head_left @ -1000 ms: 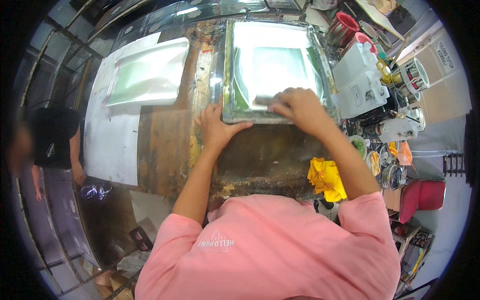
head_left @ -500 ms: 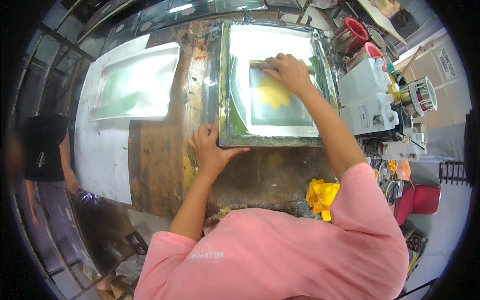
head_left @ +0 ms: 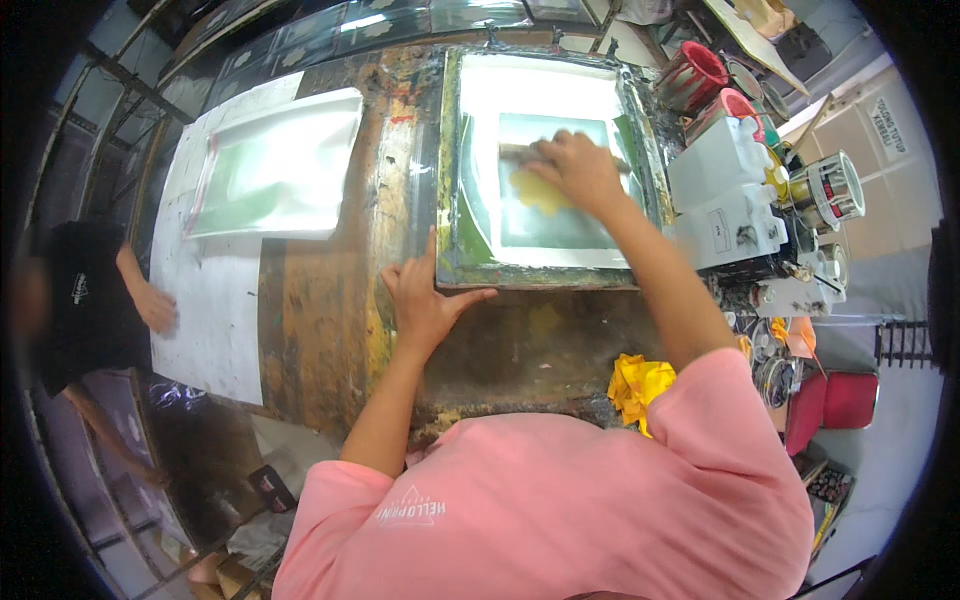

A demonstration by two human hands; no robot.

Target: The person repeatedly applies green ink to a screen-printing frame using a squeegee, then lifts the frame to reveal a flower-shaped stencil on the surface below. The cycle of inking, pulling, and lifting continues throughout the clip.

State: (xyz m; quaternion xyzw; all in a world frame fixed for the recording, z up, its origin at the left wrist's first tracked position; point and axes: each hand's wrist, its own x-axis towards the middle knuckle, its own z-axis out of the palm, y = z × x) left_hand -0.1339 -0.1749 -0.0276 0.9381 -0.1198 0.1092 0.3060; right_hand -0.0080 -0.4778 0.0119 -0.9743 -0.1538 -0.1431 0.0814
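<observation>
Near the top middle of the frame, a flat screen with a dark, paint-marked rim (head_left: pixel 540 276) lies on a stained brown table (head_left: pixel 320 320). The middle of the screen is pale and shiny, with green strips at its sides. The right hand (head_left: pixel 582 172) is over the upper part of this pale middle, with its fingers closed on a long, thin bar (head_left: pixel 516 152). The bar lies across the screen, and one end pokes out on each side of the hand. Just under the bar is a blurry yellow patch (head_left: pixel 540 194).

The left hand (head_left: pixel 418 298) is at the lower left corner of the screen. Its thumb and fingers are spread apart, with the thumb along the bottom edge and one finger pointing up beside the left edge. It is not wrapped around anything.

At the upper left, a shiny, clear sheet (head_left: pixel 280 165) lies partly on white paper (head_left: pixel 205 310) and partly past it. At the far left, another person in a dark shirt (head_left: pixel 85 290) has a hand (head_left: pixel 155 308) by the paper's edge; I cannot tell if they touch. A crumpled yellow cloth (head_left: pixel 638 388) sits at the lower right of the table. At the upper right are a red-stained can (head_left: pixel 692 78) and whitish plastic jugs (head_left: pixel 715 165)
</observation>
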